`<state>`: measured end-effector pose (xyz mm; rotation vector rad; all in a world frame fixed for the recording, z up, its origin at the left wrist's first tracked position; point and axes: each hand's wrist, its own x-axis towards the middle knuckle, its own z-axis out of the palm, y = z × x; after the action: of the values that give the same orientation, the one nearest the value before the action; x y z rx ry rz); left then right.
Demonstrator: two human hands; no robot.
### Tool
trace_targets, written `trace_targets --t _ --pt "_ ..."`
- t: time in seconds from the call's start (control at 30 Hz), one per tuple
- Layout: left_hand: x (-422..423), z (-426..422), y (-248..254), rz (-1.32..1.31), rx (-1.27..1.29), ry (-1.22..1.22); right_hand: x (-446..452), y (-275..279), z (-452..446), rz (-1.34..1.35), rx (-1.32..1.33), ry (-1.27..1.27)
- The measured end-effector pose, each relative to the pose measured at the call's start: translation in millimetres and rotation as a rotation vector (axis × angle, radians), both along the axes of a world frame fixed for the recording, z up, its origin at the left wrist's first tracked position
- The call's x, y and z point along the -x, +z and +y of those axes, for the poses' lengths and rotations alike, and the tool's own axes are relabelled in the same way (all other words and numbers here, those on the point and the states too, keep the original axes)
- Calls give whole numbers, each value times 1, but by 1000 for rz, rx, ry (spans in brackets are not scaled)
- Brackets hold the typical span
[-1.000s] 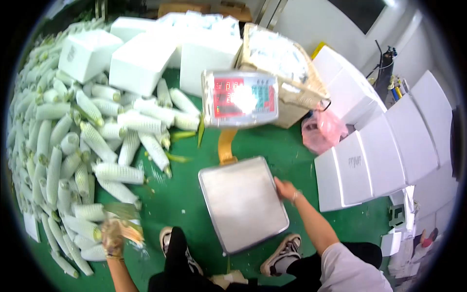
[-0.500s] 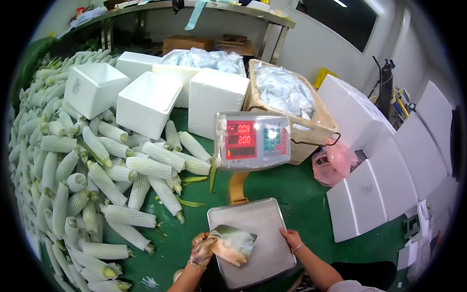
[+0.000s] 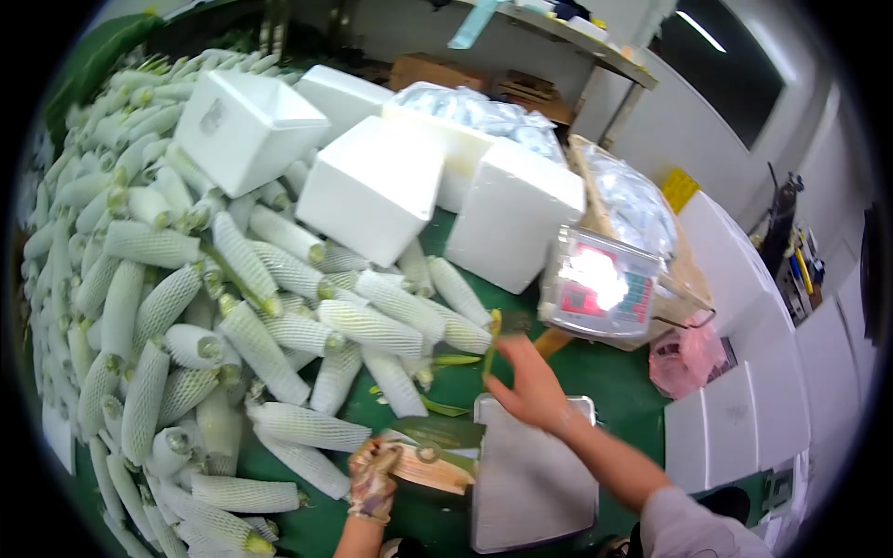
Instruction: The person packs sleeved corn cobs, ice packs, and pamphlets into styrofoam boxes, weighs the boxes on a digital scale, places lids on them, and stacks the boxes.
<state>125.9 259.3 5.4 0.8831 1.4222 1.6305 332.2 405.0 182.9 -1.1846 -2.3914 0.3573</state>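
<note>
My left hand (image 3: 374, 479), in a thin stained glove, is closed on the edge of a flat, glossy printed sheet (image 3: 433, 465). The sheet sits at the left edge of the bench scale's metal platform (image 3: 535, 484). My right hand (image 3: 535, 386) is bare and slightly blurred. It reaches over the platform's far edge, thumb and fingers apart, close to a narrow green leaf (image 3: 492, 344). Whether it touches the leaf I cannot tell. Behind it stands the scale's display (image 3: 600, 284), washed out by glare. Long vegetables in white foam nets (image 3: 372, 325) lie left of the leaf.
A large heap of netted vegetables (image 3: 149, 242) fills the left side. White foam boxes (image 3: 372, 186) stand at the back, beside a crate (image 3: 693, 279) of pale packets. A pink plastic bag (image 3: 686, 358) and more white boxes (image 3: 712, 428) are at the right.
My right hand has left the platform's right edge and reached forward and left towards the leaf. My left hand has shifted left with the sheet. The view has turned left.
</note>
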Motion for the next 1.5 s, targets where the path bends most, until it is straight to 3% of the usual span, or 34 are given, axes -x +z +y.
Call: trace_targets --t 0.03,0.07,0.17,0.27,0.33,0.4,0.43,0.47,0.5,0.63,0.67,0.7,0.73,0.8,0.87,1.07,1.17,1.27,1.33,1.4,1.43,1.47,1.5 --pt "22 0 14 -196 -69 77 53 12 35 -22 -155 83" --pt "48 1 60 -603 -81 129 93 5 83 -57 -292 121" --pt "123 -17 100 -504 -223 386 193 -3 209 -86 -465 -85" --pt "162 -51 138 -424 -230 518 238 5 246 -276 -105 -197" --pt "172 -69 117 -342 -220 648 238 6 242 -400 17 -147" --pt "180 -95 101 -325 -68 698 225 6 207 -226 -150 -13" --pt "174 -103 112 -307 -125 665 214 19 177 -136 -204 54" --pt "180 -113 89 -169 -214 868 191 33 150 -80 -246 151" --pt "187 -129 103 -110 -157 812 162 47 123 -23 -286 253" --pt "245 -136 175 43 -248 801 62 80 7 -193 -239 744" --pt "293 -138 166 197 -208 855 39 88 -26 -279 -179 803" --pt "328 -127 169 125 -304 831 14 87 -52 -312 -138 876" --pt "362 -116 173 54 -399 805 -10 91 -81 -372 -87 868" --pt "432 -89 168 -91 -344 778 -59 99 -136 -457 15 796" --pt "443 -65 172 -23 -197 781 -103 107 -180 -587 106 720" --pt "438 -46 165 324 102 812 -173 84 -242 -612 307 388" --pt "412 -70 168 591 115 918 -192 61 -238 -738 254 293" --pt "342 -113 152 783 15 973 -145 91 -253 -808 14 133" --pt "287 -137 105 666 66 696 -82 131 -246 -507 224 318" --pt "233 -138 24 568 227 349 -24 140 -213 -391 196 530" --pt "183 -128 17 516 184 238 6 128 -186 -332 108 629" --pt "160 -113 -60 503 284 355 43 112 -156 -299 61 665" --pt "126 -100 -10 464 493 278 79 82 -123 -289 26 678"
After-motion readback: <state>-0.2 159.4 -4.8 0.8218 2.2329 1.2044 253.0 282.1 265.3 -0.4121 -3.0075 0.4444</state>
